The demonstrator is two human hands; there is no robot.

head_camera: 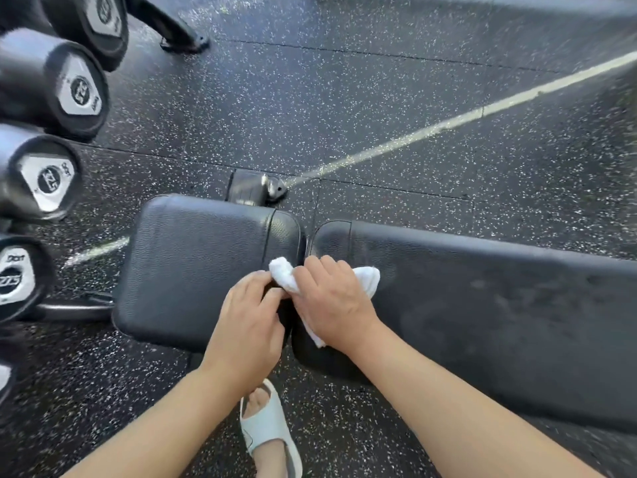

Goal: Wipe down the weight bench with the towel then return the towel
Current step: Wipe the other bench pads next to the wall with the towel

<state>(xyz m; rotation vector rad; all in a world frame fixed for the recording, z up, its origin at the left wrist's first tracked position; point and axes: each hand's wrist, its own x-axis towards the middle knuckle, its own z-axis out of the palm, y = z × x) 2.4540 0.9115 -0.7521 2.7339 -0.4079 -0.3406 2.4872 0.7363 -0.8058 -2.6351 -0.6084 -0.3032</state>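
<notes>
The black weight bench lies across the view, its short seat pad (193,263) on the left and its long back pad (482,305) on the right, with a narrow gap between them. A white towel (367,279) is bunched at the back pad's left end, over the gap. My right hand (331,301) lies on top of the towel with its fingers curled over it, hiding the towel's middle. My left hand (248,322) is at the seat pad's right edge, and its fingertips pinch the towel's left end.
Several black dumbbells (51,181) stick out from a rack along the left edge. The bench's foot (256,188) stands behind the gap. A white line (448,124) crosses the speckled rubber floor. My foot in a white sandal (269,429) is below the bench.
</notes>
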